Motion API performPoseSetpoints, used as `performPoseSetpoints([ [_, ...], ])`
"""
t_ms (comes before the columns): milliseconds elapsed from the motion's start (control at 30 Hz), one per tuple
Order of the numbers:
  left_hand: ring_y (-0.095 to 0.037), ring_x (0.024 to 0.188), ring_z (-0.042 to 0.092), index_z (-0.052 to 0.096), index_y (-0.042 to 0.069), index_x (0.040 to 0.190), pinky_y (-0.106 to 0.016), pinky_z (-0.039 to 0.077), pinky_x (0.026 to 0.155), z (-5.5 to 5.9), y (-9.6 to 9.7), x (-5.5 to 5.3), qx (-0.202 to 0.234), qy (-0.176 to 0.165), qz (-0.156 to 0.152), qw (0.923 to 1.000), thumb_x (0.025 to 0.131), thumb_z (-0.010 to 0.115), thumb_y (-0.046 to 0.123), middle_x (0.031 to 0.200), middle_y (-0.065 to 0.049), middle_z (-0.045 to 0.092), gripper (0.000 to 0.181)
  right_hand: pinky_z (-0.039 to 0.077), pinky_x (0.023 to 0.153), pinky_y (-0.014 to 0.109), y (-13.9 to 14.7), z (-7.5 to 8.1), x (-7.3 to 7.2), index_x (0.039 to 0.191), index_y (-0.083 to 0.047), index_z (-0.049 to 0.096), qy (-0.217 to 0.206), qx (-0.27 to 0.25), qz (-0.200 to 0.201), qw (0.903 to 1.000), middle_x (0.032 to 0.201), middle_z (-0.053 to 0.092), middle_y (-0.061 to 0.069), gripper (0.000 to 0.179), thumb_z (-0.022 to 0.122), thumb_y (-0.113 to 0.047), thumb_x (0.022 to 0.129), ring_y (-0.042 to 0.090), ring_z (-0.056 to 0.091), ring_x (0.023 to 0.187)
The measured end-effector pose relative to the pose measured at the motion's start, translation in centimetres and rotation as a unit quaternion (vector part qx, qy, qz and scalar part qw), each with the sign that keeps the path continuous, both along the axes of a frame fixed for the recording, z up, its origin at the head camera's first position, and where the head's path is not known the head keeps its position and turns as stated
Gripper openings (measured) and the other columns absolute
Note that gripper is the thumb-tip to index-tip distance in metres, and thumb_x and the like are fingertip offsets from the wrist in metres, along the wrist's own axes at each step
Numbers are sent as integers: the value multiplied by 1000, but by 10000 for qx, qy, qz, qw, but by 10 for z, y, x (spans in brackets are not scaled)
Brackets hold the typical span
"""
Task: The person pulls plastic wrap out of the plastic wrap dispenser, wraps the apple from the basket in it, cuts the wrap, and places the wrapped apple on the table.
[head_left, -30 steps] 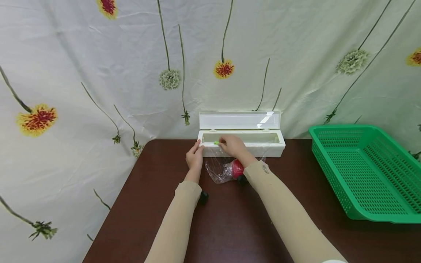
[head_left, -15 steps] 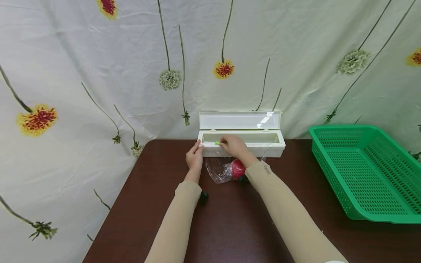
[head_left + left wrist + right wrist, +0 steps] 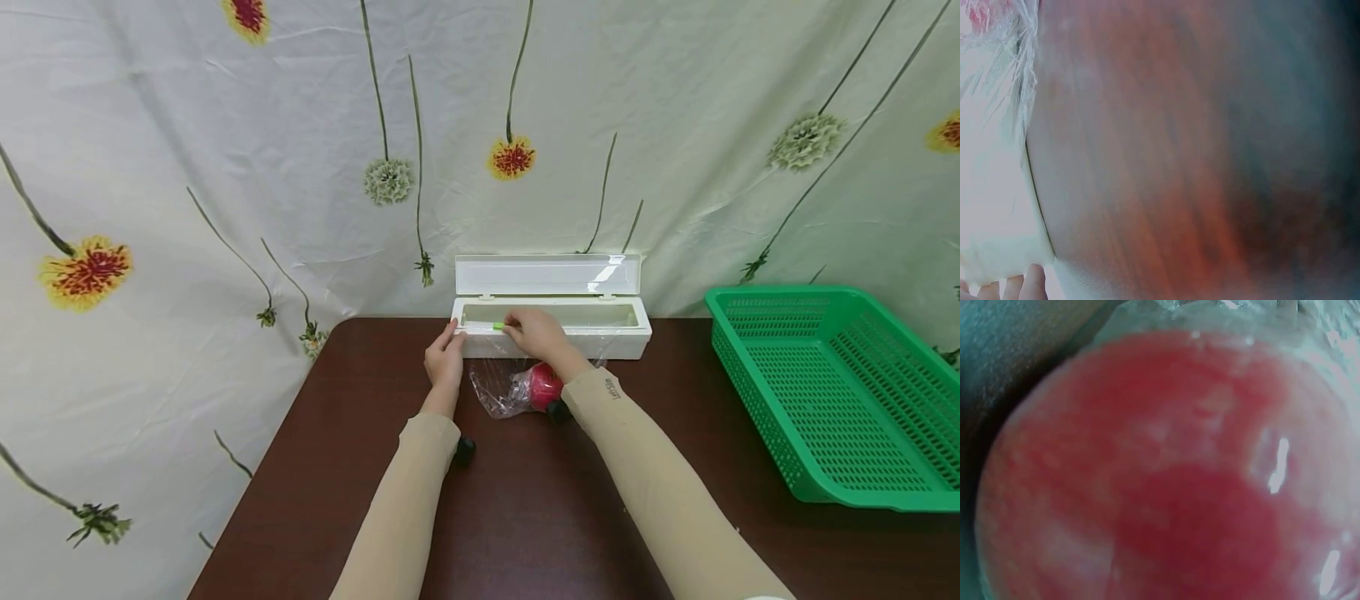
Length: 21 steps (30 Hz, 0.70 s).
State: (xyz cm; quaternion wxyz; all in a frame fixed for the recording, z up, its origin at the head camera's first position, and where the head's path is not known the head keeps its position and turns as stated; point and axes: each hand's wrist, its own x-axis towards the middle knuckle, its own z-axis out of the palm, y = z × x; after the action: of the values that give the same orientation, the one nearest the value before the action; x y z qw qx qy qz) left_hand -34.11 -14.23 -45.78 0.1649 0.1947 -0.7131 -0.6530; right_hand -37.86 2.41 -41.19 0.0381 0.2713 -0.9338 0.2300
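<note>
A white cling film dispenser [image 3: 628, 345] stands at the back of the table, its lid [image 3: 547, 275] raised. My left hand [image 3: 444, 362] holds the dispenser's left end; in the left wrist view, fingertips [image 3: 1034, 285] show at its edge. With my right hand [image 3: 537, 333] I pinch the small green slide cutter [image 3: 498, 327] on the front rim. Clear cling film [image 3: 497, 393] hangs down the front and lies around a red apple [image 3: 545, 385] below my right wrist. Filling the right wrist view, that apple [image 3: 1166, 475] shows glossy film over its skin.
A green perforated basket [image 3: 817, 492] sits on the right of the dark brown table [image 3: 525, 517]. Behind the table hangs a flowered cloth [image 3: 315, 167]. Black wrist cameras [image 3: 465, 452] are strapped under both forearms.
My right hand and the green slide cutter have shifted slightly to the right along the rim. The left hand, dispenser and apple have stayed in place.
</note>
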Motion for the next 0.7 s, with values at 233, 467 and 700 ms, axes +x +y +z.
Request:
performPoseSetpoints([
  [233, -16, 129, 42, 62, 24, 125, -33, 34, 105, 1, 0, 0, 13, -40, -37, 10000, 89, 62, 25, 135, 5, 52, 37, 48, 88, 38, 3, -2, -1, 106, -4, 64, 91, -66, 11, 9999, 102, 67, 10, 21, 57, -20, 94, 25, 62, 96],
  [467, -16, 129, 41, 61, 25, 126, -32, 34, 105, 1, 0, 1, 15, -33, -56, 10000, 89, 61, 26, 135, 6, 52, 37, 48, 87, 38, 5, -4, -2, 106, -4, 64, 104, -95, 14, 9999, 102, 67, 11, 21, 57, -20, 94, 25, 62, 94],
  [700, -16, 128, 42, 62, 25, 124, -31, 33, 105, 0, 0, 0, -35, -9, 21, 10000, 88, 62, 27, 134, 6, 53, 36, 48, 87, 39, 7, -4, -2, 106, -4, 64, 143, -57, 48, 9999, 102, 67, 11, 22, 56, -21, 95, 26, 62, 96],
])
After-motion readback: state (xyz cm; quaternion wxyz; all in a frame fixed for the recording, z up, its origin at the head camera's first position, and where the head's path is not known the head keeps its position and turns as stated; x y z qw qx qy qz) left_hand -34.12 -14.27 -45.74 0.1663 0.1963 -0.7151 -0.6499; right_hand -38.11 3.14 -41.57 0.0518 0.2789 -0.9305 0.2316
